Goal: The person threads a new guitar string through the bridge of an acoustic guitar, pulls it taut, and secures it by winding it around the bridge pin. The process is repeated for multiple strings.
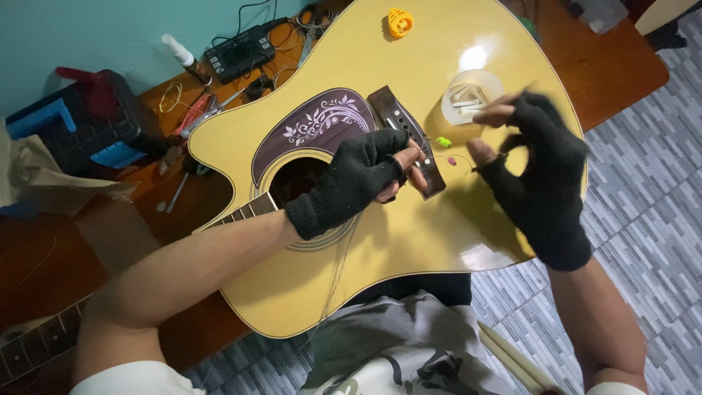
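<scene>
One yellow acoustic guitar [380, 241] lies flat across the person's lap, where the left hand [351, 183] in a black fingerless glove presses curled fingers on the dark bridge [431, 179], while the gloved right hand [537, 157] just right pinches a thin string [453, 157].

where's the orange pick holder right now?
Head view, top centre: the orange pick holder lies on the yellow guitar top, up beyond the bridge, left of the small clear cup of white pins, clear of both hands.

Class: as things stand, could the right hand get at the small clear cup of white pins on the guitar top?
Probably yes: the right hand hovers beside the cup, with nothing between them.
</scene>
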